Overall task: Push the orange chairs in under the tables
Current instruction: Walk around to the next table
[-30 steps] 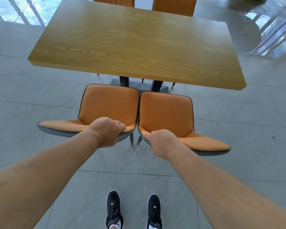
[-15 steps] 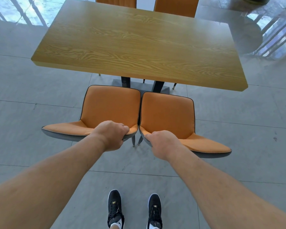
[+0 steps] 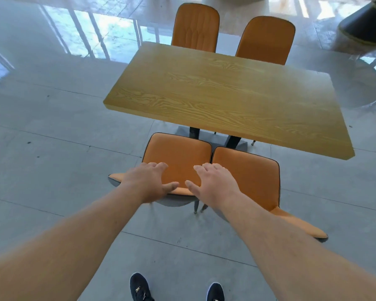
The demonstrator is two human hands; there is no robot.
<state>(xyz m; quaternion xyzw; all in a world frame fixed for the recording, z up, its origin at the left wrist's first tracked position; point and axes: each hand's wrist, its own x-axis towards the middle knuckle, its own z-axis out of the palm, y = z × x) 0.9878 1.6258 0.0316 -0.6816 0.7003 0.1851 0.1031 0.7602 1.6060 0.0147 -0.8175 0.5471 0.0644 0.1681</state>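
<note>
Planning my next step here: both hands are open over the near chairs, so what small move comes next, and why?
Probably close the left hand and right hand on the backrest tops and push forward: both near chairs sit clear of the table edge.

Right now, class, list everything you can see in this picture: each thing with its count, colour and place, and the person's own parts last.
Wooden table: one, yellow-brown grain, centre, on dark legs.
Near chairs: two, orange, side by side at the table's near edge, seats not under the top; left one, right one.
Far chairs: two, orange, across the table, backs showing; left one, right one.
Floor: grey glossy tiles, window reflections at top left.
Dark round object: one, top right corner, blurred.
Shoes: two, black, bottom edge; and.
Left hand: open, fingers spread over the left near chair.
Right hand: open, over the gap between the near chairs.
</note>
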